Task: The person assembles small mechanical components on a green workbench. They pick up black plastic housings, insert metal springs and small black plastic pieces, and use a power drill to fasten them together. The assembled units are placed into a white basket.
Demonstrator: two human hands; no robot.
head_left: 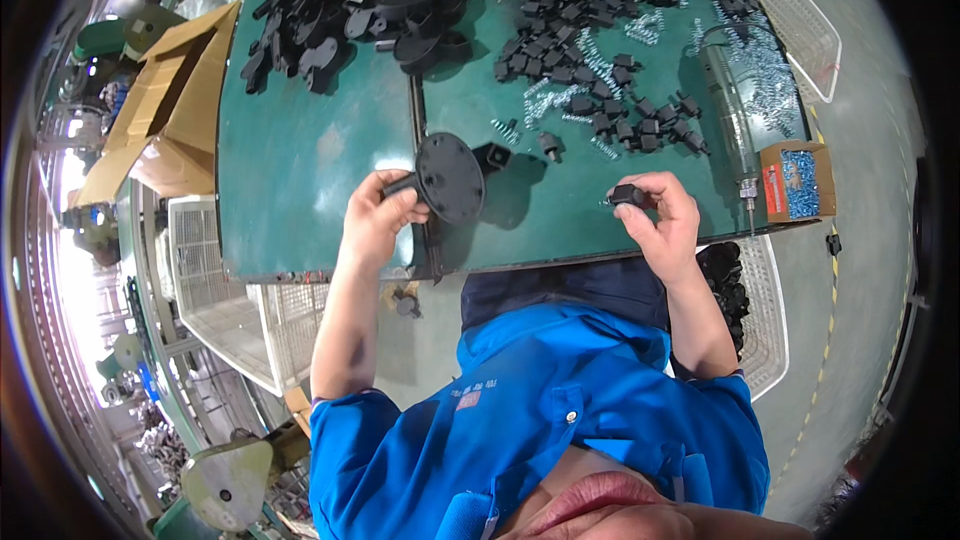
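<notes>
My left hand [380, 218] is closed round the stem of a black plastic part with a round, holed disc [450, 178] and a short square socket on its far side, held up over the green table's near edge. To the right, my right hand [662, 225] pinches a small black plastic block [628, 195] between thumb and fingers. A tiny shiny bit pokes out of the block's left end; its kind is too small to make out. Between the hands and a little farther off, a single small block with a pin [549, 145] lies near some loose springs [506, 131].
Black disc parts [400, 0] heap at the far left, with small black blocks [560, 40] and springs [600, 60] beside them. A power screwdriver [730, 110] stands by a box of screws [800, 185] at right. A cardboard box [170, 110] and white baskets [215, 280] flank the table [310, 170].
</notes>
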